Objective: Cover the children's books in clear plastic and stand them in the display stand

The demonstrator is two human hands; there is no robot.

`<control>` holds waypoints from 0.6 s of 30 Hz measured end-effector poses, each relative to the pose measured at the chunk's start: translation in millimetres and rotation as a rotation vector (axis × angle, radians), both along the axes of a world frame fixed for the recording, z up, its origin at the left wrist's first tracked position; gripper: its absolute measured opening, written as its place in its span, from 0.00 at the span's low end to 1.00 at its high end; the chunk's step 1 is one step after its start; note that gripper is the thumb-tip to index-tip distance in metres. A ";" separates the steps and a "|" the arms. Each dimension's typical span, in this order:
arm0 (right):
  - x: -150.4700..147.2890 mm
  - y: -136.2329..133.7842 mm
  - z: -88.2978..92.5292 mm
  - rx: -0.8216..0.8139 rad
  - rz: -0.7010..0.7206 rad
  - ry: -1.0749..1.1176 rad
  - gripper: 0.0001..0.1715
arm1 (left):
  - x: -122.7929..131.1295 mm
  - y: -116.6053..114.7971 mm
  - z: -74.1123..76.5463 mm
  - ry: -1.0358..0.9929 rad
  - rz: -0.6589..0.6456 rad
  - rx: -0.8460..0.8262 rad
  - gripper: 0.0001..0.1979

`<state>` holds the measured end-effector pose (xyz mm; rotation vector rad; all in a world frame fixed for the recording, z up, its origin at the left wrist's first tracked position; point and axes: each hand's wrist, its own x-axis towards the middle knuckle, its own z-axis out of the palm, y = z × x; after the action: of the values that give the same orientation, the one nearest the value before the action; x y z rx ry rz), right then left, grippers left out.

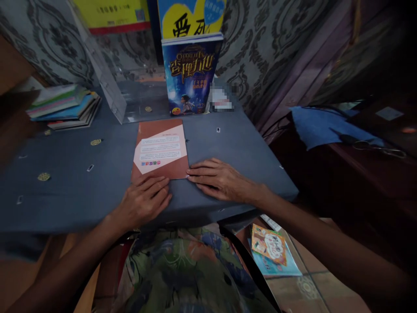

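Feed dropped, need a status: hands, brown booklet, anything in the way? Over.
Left hand open, touching brown booklet near edge; right hand open, at its corner. Blue book stands behind, apart.

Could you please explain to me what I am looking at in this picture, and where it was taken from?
There is no machine here: a person wears a camera on the head, so the single picture looks forward and down at that person's own bare hands. The left hand and right hand lie flat and open at the near edge of a brown envelope with a pale label; neither grips anything. The envelope lies on a table covered in grey-blue cloth. Behind it a blue book stands upright, and a stack of books lies at the far left.
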<state>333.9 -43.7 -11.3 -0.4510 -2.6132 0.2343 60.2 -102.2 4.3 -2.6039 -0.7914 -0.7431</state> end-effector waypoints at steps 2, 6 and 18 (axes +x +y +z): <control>0.3 0.0 0.3 0.003 0.001 -0.007 0.19 | -10.1 -2.9 1.4 -0.004 0.032 0.006 0.05; -0.1 0.3 0.2 0.006 0.002 -0.009 0.19 | -32.9 -9.1 1.9 -0.006 0.098 -0.012 0.04; -9.5 -3.0 6.3 0.007 -0.042 0.025 0.17 | -57.6 -20.5 -7.0 -0.130 0.235 -0.054 0.05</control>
<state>324.4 -46.6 -5.0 -0.4977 -2.5768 0.2157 2.6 -122.7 -2.7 -2.4690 -1.1476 -0.8368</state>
